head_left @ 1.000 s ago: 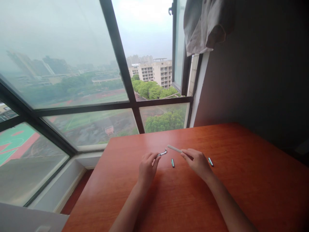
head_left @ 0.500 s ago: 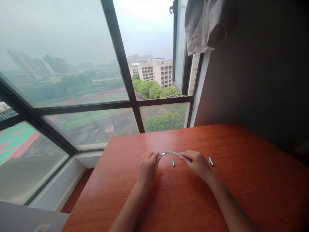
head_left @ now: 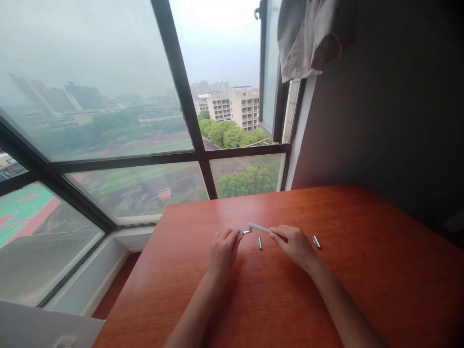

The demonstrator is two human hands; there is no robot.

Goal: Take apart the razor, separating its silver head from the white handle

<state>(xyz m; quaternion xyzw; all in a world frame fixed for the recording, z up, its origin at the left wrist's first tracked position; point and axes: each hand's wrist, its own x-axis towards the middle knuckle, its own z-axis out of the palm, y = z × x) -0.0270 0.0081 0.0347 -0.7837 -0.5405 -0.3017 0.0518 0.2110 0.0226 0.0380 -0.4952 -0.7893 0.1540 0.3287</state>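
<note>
My left hand point(head_left: 222, 249) pinches a small silver metal piece point(head_left: 246, 231) just above the reddish wooden table point(head_left: 362, 270). A slim white stick-like handle point(head_left: 259, 227) is pinched by my right hand point(head_left: 295, 244), and its far end meets the silver piece. Two small teal-and-silver cylinders lie on the table: one point(head_left: 259, 243) between my hands, the other point(head_left: 316, 242) to the right of my right hand.
A large dark-framed window point(head_left: 192, 125) stands behind the table's far edge, with the sill and floor to the left. A dark wall point(head_left: 398, 106) runs along the right side. Pale cloth point(head_left: 308, 38) hangs at the top right.
My right hand brought the white handle down and left until its end met the silver piece in my left hand. The two cylinders stayed where they were.
</note>
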